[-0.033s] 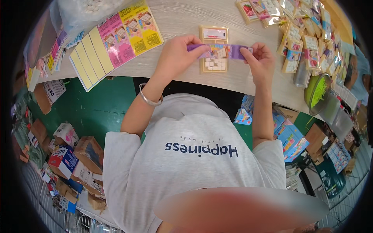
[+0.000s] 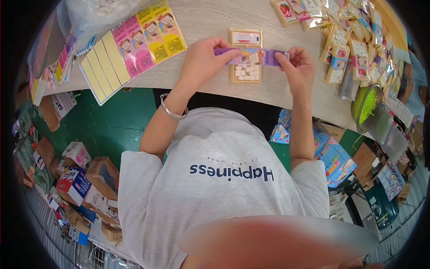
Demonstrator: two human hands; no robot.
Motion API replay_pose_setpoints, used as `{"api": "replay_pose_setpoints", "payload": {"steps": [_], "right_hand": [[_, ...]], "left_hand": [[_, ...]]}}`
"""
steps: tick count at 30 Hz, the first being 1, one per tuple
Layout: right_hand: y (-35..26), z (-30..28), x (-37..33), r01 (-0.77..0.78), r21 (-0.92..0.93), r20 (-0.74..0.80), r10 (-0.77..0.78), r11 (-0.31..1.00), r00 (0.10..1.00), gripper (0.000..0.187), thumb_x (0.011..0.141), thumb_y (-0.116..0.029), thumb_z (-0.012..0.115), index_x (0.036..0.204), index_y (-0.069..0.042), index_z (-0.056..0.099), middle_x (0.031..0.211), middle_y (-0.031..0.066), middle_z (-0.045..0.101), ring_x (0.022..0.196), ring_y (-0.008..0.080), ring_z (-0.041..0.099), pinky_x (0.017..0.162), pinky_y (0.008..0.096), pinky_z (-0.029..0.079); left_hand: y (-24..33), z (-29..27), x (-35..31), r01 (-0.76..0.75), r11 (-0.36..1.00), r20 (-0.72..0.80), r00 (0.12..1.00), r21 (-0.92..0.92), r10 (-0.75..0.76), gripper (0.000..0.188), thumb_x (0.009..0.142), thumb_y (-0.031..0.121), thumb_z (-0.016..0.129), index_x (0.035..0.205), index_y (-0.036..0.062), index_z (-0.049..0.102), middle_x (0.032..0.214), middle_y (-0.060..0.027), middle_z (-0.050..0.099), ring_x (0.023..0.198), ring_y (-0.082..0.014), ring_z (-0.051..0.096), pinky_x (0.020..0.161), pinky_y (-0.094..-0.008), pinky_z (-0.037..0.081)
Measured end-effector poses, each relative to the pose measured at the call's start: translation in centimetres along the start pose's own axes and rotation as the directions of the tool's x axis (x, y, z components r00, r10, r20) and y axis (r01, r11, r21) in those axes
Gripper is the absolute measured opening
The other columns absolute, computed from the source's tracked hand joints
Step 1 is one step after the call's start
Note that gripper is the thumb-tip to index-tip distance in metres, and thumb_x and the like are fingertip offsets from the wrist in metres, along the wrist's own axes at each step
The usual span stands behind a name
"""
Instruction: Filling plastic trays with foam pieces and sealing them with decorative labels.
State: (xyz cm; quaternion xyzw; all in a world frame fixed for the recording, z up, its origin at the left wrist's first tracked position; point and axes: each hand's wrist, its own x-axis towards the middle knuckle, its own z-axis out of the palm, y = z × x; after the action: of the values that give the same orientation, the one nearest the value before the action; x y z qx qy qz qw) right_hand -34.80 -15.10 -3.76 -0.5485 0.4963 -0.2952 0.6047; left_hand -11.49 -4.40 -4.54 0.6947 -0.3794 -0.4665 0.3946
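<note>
A purple printed sticker strip [image 2: 251, 57] is stretched level across a small clear tray of white cubes [image 2: 246, 73]. My left hand [image 2: 207, 62] pinches its left end, and my right hand [image 2: 295, 64] pinches the right end between thumb and fingers. The strip crosses the middle of the tray; whether it is stuck down there I cannot tell. Above the strip, the tray's far compartment holds a flat white and pink piece [image 2: 246, 38]. To the left lie sticker sheets [image 2: 134, 51] in pink and yellow, with several bare peeled strips.
Many filled trays [image 2: 340, 58] are piled at the right of the table. A bowl of bright green bits [image 2: 368, 105] stands at the right edge. A clear bag of white cubes [image 2: 105, 11] is at the far left. Cardboard boxes [image 2: 102, 177] crowd the floor at the left.
Both hands, the strip and the tray have shifted very slightly to the left. The grip on both ends is unchanged.
</note>
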Motion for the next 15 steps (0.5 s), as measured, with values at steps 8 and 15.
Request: {"api": "replay_pose_setpoints", "payload": {"steps": [8, 15], "right_hand": [[2.2, 1.1, 1.4, 0.06, -0.2, -0.08, -0.077, 0.978, 0.994, 0.023, 0.084, -0.003, 0.083, 0.09, -0.005, 0.062, 0.075, -0.0046, 0.061, 0.065, 0.0017, 0.055, 0.058, 0.0167, 0.045], [1.4, 3.5, -2.7, 0.153, -0.531, 0.044, -0.153, 0.833, 0.987, 0.038, 0.075, -0.014, 0.092, 0.091, -0.003, 0.059, 0.071, -0.003, 0.057, 0.064, 0.0053, 0.05, 0.057, 0.0225, 0.044]], "left_hand": [[0.4, 0.6, 1.1, 0.091, 0.961, -0.118, 0.991, 0.262, -0.062, 0.034, 0.082, 0.033, 0.085, 0.088, 0.0009, 0.075, 0.075, -0.0046, 0.072, 0.067, -0.0092, 0.064, 0.063, -0.0255, 0.051], [-1.2, 0.5, -4.3, 0.078, 0.923, -0.217, 0.976, 0.376, 0.005, 0.035, 0.08, 0.037, 0.082, 0.085, 0.0032, 0.073, 0.073, -0.0122, 0.073, 0.065, -0.0245, 0.07, 0.06, -0.0366, 0.053]]}}
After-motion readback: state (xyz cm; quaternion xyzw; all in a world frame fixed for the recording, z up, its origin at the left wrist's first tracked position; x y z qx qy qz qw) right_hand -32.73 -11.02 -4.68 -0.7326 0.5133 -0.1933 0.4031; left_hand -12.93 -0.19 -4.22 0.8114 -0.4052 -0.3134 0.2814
